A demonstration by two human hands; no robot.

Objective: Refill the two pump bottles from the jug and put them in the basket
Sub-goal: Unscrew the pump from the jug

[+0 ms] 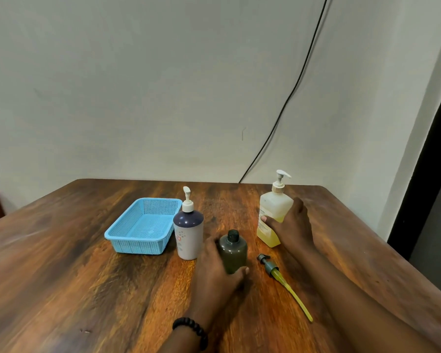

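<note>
A small dark green bottle (233, 252) stands upright in the middle of the table with its neck uncapped; my left hand (214, 271) wraps around its left side and base. Its pump head with a long yellow tube (283, 281) lies flat on the table to the right. My right hand (292, 229) grips the large clear jug of yellow liquid (271, 212), which stands upright with a white pump on top. A white bottle with a dark shoulder and white pump (189, 231) stands left of the green one. The blue mesh basket (127, 234) holds nothing.
The wooden table (61, 263) ends at a far edge close behind the basket and jug. A black cable (294, 85) runs down the pale wall behind. A dark doorway edge (428, 174) is at the right. A black bead bracelet (191, 327) is on my left wrist.
</note>
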